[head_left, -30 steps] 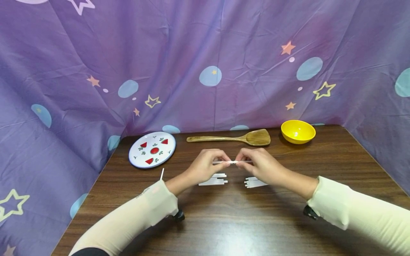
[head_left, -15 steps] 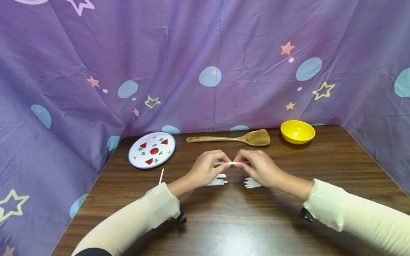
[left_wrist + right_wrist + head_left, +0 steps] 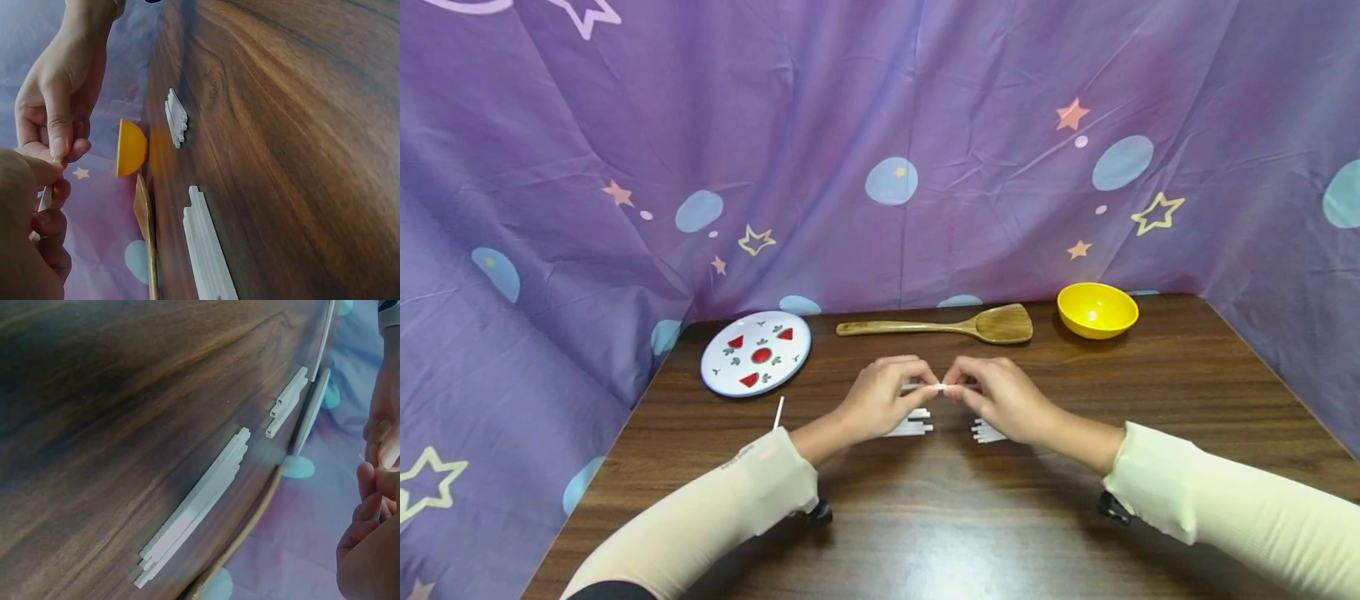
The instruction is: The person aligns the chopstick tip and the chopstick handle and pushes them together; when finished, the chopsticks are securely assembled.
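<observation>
In the head view my left hand [image 3: 880,398] and right hand [image 3: 1007,402] meet above the table, fingertips almost touching. Both pinch a thin white stick [image 3: 941,387] between thumb and fingers, a short piece showing between them. The left wrist view shows more of the white stick [image 3: 46,199] within the left hand's fingers; whether it is one piece or two joined end to end, I cannot tell. Below the left hand lies one bundle of white sticks [image 3: 910,428]; another bundle of white sticks [image 3: 987,431] lies under the right hand, partly hidden by it.
A lone white stick [image 3: 778,411] lies by the left sleeve. Along the back stand a plate [image 3: 790,358] with red fruit pictures, a wooden spatula [image 3: 1003,323] and a yellow bowl [image 3: 1097,312]. A purple curtain [image 3: 835,208] hangs behind the table [image 3: 925,508].
My right hand has moved slightly left and towards me, closer to the left hand. Less of the white stick shows between the fingertips. The left hand has barely moved.
</observation>
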`<action>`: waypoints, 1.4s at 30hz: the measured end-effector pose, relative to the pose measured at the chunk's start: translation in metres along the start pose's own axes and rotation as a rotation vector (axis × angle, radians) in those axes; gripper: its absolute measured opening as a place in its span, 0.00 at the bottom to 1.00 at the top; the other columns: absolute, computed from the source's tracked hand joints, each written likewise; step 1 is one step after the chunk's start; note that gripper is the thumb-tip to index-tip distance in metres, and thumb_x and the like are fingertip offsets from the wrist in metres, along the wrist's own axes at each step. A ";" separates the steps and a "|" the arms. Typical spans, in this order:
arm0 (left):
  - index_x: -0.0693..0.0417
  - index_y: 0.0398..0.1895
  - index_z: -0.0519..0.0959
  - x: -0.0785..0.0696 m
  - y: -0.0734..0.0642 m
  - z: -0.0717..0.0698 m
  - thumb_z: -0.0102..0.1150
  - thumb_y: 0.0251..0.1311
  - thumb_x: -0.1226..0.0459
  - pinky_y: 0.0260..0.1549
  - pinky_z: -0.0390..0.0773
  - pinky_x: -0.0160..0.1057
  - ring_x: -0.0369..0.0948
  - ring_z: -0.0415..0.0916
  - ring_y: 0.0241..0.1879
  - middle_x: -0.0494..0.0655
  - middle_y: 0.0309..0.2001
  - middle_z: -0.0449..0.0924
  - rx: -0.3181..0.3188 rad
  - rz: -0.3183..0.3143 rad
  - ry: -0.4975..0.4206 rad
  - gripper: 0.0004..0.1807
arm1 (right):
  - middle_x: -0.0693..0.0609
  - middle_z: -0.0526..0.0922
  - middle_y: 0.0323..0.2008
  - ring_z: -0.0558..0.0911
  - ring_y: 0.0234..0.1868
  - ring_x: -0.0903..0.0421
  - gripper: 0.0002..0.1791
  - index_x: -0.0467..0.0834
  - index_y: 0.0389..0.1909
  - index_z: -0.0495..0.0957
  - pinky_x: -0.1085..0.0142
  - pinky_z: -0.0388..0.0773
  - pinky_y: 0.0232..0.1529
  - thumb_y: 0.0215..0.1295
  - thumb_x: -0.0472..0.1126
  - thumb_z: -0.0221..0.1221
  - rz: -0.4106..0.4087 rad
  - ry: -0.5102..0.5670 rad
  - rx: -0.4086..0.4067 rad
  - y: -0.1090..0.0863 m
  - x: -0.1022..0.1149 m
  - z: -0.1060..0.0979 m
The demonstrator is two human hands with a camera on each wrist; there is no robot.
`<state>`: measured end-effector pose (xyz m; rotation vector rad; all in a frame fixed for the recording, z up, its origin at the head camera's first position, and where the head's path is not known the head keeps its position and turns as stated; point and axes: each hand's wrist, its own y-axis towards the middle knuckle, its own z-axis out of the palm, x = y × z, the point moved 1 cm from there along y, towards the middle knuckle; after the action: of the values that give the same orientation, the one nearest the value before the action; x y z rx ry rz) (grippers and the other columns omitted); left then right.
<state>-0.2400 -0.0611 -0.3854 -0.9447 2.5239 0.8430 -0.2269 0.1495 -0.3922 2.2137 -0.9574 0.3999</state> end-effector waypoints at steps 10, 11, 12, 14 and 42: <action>0.55 0.46 0.86 0.007 -0.004 -0.011 0.59 0.72 0.65 0.43 0.80 0.35 0.37 0.80 0.39 0.45 0.41 0.86 0.053 -0.003 -0.136 0.08 | 0.61 0.88 0.31 0.82 0.32 0.65 0.04 0.46 0.36 0.87 0.68 0.81 0.35 0.63 0.35 0.70 -0.015 0.048 0.013 0.007 -0.001 -0.010; 0.56 0.47 0.86 0.008 -0.006 -0.013 0.59 0.72 0.65 0.41 0.79 0.35 0.37 0.79 0.37 0.46 0.41 0.86 0.057 -0.014 -0.147 0.08 | 0.61 0.88 0.31 0.82 0.32 0.64 0.04 0.46 0.37 0.88 0.68 0.81 0.35 0.63 0.35 0.70 0.004 0.049 0.016 0.008 -0.001 -0.012; 0.57 0.48 0.86 0.009 -0.007 -0.013 0.59 0.72 0.66 0.39 0.79 0.34 0.38 0.78 0.36 0.47 0.41 0.86 0.060 -0.027 -0.156 0.09 | 0.61 0.88 0.32 0.82 0.33 0.64 0.05 0.47 0.37 0.88 0.68 0.81 0.35 0.62 0.35 0.71 0.025 0.052 0.020 0.008 -0.001 -0.014; 0.58 0.48 0.86 0.011 -0.010 -0.014 0.60 0.72 0.67 0.35 0.79 0.33 0.39 0.79 0.33 0.48 0.41 0.86 0.069 -0.071 -0.192 0.09 | 0.61 0.88 0.32 0.82 0.33 0.63 0.05 0.47 0.38 0.89 0.67 0.80 0.36 0.63 0.36 0.71 0.078 0.055 0.027 0.009 -0.002 -0.018; 0.63 0.61 0.75 -0.020 -0.031 0.013 0.64 0.62 0.77 0.30 0.84 0.45 0.40 0.79 0.25 0.55 0.48 0.78 0.004 -0.302 -0.685 0.23 | 0.34 0.85 0.41 0.87 0.33 0.52 0.25 0.28 0.64 0.71 0.59 0.87 0.42 0.68 0.26 0.62 0.390 0.633 0.014 0.029 0.000 -0.016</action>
<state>-0.2029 -0.0619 -0.3988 -0.8238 1.7521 0.8756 -0.2483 0.1461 -0.3675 1.7168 -1.0096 1.2015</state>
